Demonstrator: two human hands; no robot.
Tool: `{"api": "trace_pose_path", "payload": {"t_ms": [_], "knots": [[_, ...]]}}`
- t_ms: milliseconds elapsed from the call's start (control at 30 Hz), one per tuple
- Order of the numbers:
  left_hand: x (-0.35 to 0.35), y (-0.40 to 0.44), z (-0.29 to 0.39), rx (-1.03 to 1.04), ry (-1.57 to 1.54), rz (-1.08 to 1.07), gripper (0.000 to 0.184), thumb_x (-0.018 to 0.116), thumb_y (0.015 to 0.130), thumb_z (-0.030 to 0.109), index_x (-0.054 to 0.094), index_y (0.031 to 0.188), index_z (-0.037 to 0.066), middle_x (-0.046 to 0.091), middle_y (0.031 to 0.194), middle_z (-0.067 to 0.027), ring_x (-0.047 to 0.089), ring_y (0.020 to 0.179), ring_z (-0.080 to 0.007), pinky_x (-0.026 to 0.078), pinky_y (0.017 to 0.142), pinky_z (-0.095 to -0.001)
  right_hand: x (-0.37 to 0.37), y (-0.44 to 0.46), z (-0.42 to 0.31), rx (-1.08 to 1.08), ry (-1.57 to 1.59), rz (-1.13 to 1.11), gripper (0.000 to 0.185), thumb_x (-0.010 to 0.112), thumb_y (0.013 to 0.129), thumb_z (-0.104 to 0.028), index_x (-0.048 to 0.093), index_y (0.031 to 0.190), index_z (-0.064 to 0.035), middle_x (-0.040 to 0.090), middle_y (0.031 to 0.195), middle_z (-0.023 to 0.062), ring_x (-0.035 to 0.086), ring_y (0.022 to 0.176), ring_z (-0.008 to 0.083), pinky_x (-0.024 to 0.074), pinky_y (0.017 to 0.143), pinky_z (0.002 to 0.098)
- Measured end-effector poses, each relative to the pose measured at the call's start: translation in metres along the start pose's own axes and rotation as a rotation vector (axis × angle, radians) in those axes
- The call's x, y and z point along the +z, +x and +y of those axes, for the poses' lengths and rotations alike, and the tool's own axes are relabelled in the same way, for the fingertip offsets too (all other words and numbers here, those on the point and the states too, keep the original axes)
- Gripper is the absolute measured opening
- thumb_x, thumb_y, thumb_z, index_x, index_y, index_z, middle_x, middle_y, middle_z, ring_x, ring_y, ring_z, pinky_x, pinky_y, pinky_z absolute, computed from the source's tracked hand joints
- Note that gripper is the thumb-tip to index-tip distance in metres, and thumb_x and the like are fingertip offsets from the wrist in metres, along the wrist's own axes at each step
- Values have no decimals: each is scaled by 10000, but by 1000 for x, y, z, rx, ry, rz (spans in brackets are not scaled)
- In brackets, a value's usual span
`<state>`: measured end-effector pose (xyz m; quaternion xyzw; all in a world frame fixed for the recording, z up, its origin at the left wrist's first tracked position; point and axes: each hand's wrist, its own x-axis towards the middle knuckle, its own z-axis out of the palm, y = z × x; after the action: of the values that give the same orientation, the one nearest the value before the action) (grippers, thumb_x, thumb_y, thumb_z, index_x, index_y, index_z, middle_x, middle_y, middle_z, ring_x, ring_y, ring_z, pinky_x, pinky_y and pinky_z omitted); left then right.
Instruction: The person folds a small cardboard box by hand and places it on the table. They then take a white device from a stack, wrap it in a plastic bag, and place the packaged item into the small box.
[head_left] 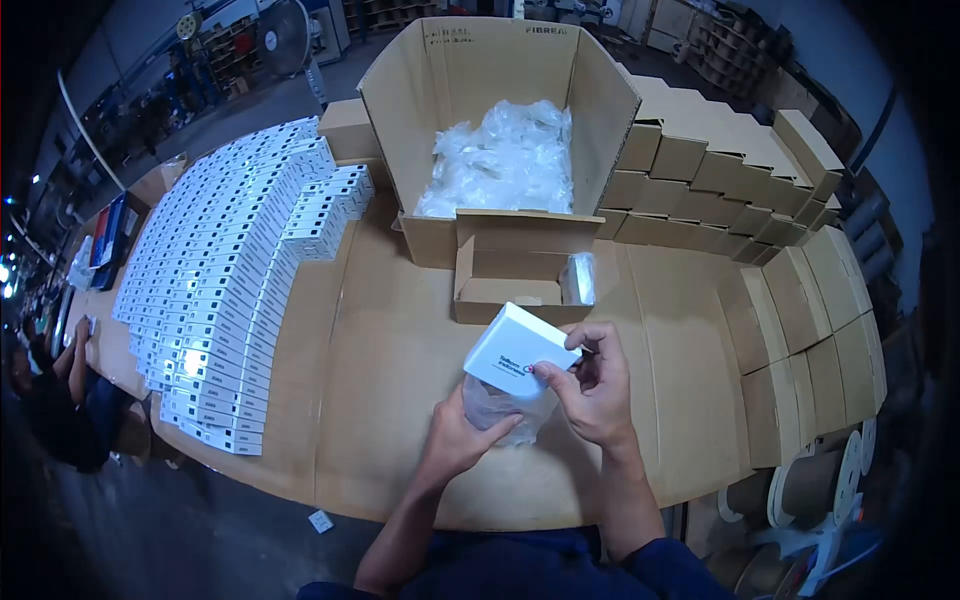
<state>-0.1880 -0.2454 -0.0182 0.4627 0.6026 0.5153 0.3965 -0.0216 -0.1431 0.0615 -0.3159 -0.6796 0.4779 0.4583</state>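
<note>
A small white box (pixel 520 350) with dark and red print is partly inside a clear plastic bag (pixel 535 415). My right hand (pixel 592 390) pinches the box's right corner between thumb and fingers. Lower down, my left hand (pixel 470 435) is closed on the bag, thumb across its front. Just beyond my hands stands an open brown carton (pixel 512 290), its lid flap raised. Inside that carton, at the right end, one bagged white box (pixel 579 279) stands upright.
A large open carton (pixel 500 60) behind holds a heap of clear plastic bags (pixel 510 160). Rows of white boxes (pixel 220 290) are stacked at left. Brown cartons (pixel 700 170) are piled at right. Another person (pixel 60 400) sits at far left.
</note>
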Motion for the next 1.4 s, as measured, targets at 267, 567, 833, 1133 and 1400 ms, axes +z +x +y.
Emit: {"api": "trace_pose_path", "payload": {"t_ms": [267, 567, 833, 1133, 1400], "knots": [[4, -2, 3, 29, -104, -14, 623, 870, 792, 153, 594, 1325, -17, 730, 1169, -153, 705, 1083, -214, 555, 948, -369, -22, 6, 3, -90, 4, -85, 272, 745, 898, 11, 566, 1103, -3, 657, 951, 72, 676, 846, 134, 558, 762, 286], [4, -3, 13, -53, 53, -40, 594, 860, 785, 93, 591, 1300, -30, 723, 1159, -148, 692, 1100, -212, 540, 974, -377, -8, 18, 8, -12, -160, -88, 232, 787, 866, -112, 624, 996, -10, 656, 767, 55, 563, 672, 96, 467, 627, 258], [5, -2, -29, -107, -595, -32, 369, 495, 1094, 243, 543, 1328, -38, 648, 1223, -95, 604, 1134, -155, 479, 1005, -316, -6, 23, 22, 178, -40, -181, 226, 743, 927, -122, 597, 1059, -12, 670, 781, 38, 565, 713, 76, 459, 654, 235], [10, 3, -42, -90, -640, 180, 366, 419, 1125, 249, 573, 1282, -43, 658, 1183, -85, 603, 1084, -128, 486, 968, -303, 1, -19, 62, 313, 452, -80, 247, 706, 931, 10, 602, 1155, 24, 678, 1114, 108, 649, 1034, 135, 554, 886, 280], [6, 4, -27, 55, -279, 78, 398, 394, 1129, 278, 583, 1287, -35, 660, 1168, -74, 588, 1078, -139, 462, 977, -308, 20, -28, 64, 242, 466, 189, 181, 722, 942, -8, 637, 1095, 40, 708, 1085, 120, 666, 985, 126, 538, 895, 259]]}}
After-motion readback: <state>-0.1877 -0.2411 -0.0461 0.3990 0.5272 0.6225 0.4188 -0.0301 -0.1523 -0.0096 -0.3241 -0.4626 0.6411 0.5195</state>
